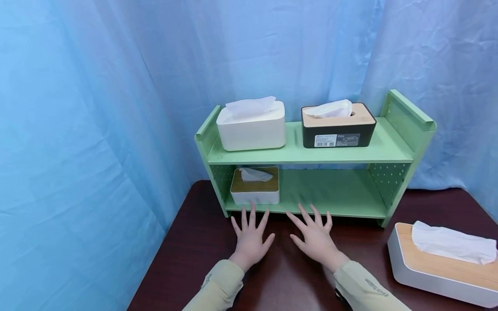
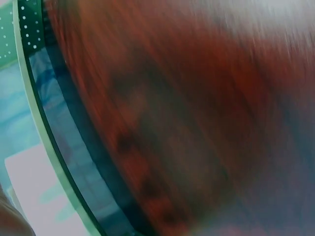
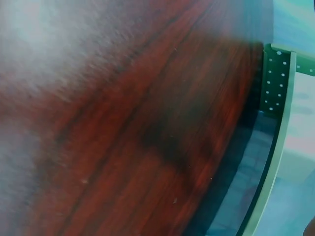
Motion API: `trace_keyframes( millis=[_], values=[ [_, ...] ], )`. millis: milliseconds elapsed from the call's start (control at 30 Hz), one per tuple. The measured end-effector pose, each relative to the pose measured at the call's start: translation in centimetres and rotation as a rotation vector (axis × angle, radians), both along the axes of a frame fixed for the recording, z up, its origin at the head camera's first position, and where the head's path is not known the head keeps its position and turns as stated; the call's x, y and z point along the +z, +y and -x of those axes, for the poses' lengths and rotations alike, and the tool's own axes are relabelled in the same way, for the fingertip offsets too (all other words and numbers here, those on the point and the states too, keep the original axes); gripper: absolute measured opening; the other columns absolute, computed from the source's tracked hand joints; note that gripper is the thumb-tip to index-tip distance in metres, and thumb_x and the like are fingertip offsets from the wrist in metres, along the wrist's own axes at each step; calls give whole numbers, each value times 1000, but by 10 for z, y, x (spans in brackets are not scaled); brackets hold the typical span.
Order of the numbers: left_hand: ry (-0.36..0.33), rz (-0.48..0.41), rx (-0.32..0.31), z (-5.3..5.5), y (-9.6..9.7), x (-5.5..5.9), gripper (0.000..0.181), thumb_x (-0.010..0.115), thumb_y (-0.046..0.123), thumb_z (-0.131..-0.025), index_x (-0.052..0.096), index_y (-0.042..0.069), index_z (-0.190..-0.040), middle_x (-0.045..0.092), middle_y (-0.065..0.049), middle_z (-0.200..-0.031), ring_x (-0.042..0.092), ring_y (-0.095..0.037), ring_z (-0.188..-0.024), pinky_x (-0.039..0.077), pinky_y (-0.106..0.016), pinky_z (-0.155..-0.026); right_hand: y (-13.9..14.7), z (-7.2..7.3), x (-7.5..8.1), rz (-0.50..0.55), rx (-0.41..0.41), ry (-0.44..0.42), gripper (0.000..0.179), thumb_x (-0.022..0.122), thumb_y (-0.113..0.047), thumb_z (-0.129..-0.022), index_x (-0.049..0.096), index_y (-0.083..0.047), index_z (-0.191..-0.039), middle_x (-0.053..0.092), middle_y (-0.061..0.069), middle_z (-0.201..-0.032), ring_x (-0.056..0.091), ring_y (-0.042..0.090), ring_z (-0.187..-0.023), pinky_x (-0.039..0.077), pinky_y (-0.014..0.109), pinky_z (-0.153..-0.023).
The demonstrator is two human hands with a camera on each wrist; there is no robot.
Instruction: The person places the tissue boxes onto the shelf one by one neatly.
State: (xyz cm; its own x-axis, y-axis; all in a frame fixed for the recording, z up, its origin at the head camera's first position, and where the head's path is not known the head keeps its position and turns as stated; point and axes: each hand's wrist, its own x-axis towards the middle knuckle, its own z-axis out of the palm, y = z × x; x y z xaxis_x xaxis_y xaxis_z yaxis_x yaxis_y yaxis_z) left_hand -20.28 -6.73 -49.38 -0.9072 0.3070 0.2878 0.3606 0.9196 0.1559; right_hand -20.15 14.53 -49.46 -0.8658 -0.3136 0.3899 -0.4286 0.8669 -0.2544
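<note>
Both hands reach forward over the dark wooden table with fingers spread and nothing held. My left hand (image 1: 250, 242) is in front of the lower shelf's left part, its fingertips close below a small white tissue box (image 1: 254, 198) with a wooden lid. To its right, my right hand (image 1: 316, 238) spreads before the front edge of the green shelf (image 1: 330, 190). On the top board stand a white tissue box (image 1: 250, 134) at left and a black tissue box (image 1: 338, 131) with a pale wooden lid and label at right. Tissue sticks out of each box.
A larger white tissue box (image 1: 435, 276) with a wooden lid lies on the table (image 1: 171, 268) at the right. Blue curtains (image 1: 97, 129) hang behind and at the left. The wrist views show mostly table surface and the shelf's edge (image 3: 275, 172).
</note>
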Motion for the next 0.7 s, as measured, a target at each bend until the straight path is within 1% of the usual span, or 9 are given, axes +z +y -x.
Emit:
trace_keyframes(
  millis=[200, 333, 500, 633, 700],
  values=[
    [32, -35, -46, -9, 14, -5, 65, 50, 47, -94, 28, 25, -150, 13, -18, -157, 11, -47, -141, 13, -73, -101, 14, -14, -6, 65, -3, 5, 60, 70, -32, -85, 47, -23, -140, 34, 17, -150, 20, 46, -136, 5, 72, -99],
    [28, -59, -70, -16, 24, -8, 65, 52, 47, -94, 28, 25, -150, 13, -18, -157, 9, -45, -141, 12, -73, -100, 28, -24, -7, 107, 2, 18, 61, 72, -29, -83, 48, -22, -139, 37, 19, -147, 22, 48, -133, 6, 71, -97],
    [7, -84, -91, -22, 36, -11, 67, 53, 46, -93, 25, 27, -151, 8, -15, -158, 6, -43, -143, 11, -73, -101, 49, -36, -2, 145, 2, 46, 60, 72, -27, -82, 49, -23, -137, 39, 21, -144, 25, 47, -129, 8, 70, -94],
    [-22, -103, -110, -25, 46, -12, 68, 54, 45, -93, 23, 28, -152, 3, -13, -159, 3, -42, -143, 9, -73, -101, 70, -47, 3, 178, -6, 94, 58, 73, -26, -80, 51, -22, -134, 41, 20, -143, 28, 46, -125, 10, 69, -92],
    [-31, -115, -122, -27, 51, -13, 68, 54, 45, -93, 23, 28, -151, 3, -14, -159, 3, -42, -144, 9, -73, -101, 84, -53, 6, 194, -13, 118, 58, 73, -27, -80, 51, -22, -134, 40, 17, -145, 28, 44, -124, 11, 69, -92]
  ],
)
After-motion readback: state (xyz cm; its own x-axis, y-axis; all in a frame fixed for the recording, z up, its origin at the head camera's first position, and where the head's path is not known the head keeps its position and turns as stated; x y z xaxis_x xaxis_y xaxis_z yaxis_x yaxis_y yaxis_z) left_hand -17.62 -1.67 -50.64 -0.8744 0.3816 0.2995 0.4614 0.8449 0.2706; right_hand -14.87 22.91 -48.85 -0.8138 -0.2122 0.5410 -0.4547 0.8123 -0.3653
